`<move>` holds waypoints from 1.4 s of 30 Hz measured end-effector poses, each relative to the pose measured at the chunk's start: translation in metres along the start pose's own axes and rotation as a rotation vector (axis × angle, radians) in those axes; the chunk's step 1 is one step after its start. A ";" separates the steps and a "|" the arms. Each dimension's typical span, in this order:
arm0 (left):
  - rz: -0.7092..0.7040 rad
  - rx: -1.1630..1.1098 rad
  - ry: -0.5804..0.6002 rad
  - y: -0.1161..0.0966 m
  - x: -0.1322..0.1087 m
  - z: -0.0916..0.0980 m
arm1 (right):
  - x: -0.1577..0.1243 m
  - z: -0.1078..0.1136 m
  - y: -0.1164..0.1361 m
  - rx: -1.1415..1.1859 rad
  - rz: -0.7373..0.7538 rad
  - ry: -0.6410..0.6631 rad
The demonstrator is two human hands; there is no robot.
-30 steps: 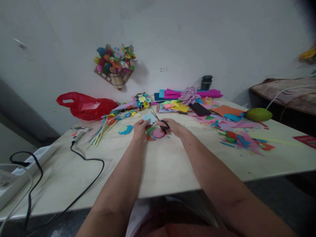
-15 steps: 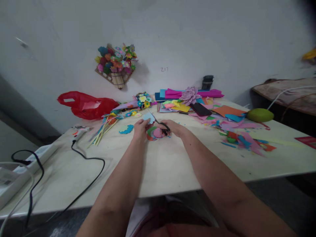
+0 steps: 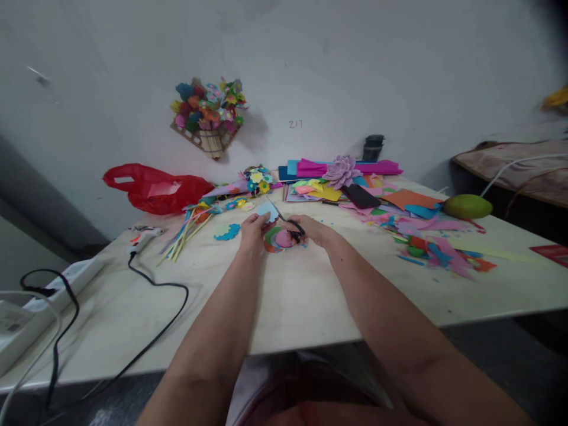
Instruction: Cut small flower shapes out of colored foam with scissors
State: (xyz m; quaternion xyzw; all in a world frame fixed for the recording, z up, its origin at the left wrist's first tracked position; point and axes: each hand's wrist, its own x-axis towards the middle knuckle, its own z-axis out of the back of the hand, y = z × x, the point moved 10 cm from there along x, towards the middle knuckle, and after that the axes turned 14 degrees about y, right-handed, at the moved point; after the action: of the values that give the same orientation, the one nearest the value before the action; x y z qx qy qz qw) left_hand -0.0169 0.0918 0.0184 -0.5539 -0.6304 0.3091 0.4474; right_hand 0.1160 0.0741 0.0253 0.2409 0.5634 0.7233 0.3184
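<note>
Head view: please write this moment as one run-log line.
left hand: holds light-blue piece | right hand: holds scissors | scissors: at piece's edge

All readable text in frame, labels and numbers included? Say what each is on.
"Z17", handwritten on the wall; the first character could be a 2.
Pale label at the left edge, near the power strip: dark marks, too blurred to read.
Nothing else legible.

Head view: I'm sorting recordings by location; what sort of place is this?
Probably a handicraft workspace: scissors in the right hand, what looks like a glue gun on the table, and a bouquet of artificial flowers on the wall.
</note>
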 end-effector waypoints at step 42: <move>-0.008 -0.066 0.004 0.004 0.003 0.003 | 0.003 -0.004 -0.003 -0.011 -0.020 0.001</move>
State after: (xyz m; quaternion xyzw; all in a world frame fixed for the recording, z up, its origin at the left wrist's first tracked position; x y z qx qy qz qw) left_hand -0.0175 0.0954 0.0142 -0.5665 -0.6418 0.2852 0.4311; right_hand 0.1121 0.0740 0.0218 0.2332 0.5619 0.7233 0.3266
